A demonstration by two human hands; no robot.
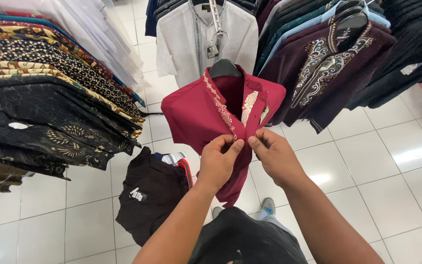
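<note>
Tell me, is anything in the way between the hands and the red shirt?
No. Both the left hand and the right hand already pinch the front placket of the red shirt, which hangs on a black hanger. Nothing visible sits between fingers and cloth.

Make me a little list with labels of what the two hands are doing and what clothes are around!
left hand: pinches the red shirt at its front opening
right hand: pinches the same opening, opposite side
shirt: hangs on a black hanger
left rack: patterned dark shirts
behind: white shirt, maroon embroidered shirt
floor: white tiles, black garment
</note>
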